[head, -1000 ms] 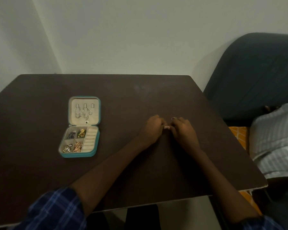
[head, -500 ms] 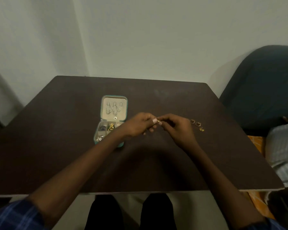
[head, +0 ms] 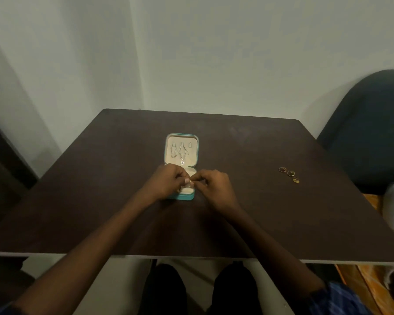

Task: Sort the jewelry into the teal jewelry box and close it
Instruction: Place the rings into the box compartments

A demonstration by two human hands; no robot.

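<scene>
Hands now over box (head: 180, 196), having carried ring (head: 191, 181) in from right side of surface (head: 77, 189). Left hand (head: 166, 181) and right hand (head: 210, 186) both pinch it above ring slots; insertion looks next. Lid holds hung necklaces (head: 179, 152). Three rings (head: 289, 173) remain near right edge.

Dim, flat indoor light with a greenish-grey cast on the wall (head: 191, 53). Soft shadows darken the left edge of the frame and fall under the arms on the dark counter (head: 100, 189). Wide-angle bending curves the edges; detail is soft and grainy, and the lower corners are blurred
</scene>
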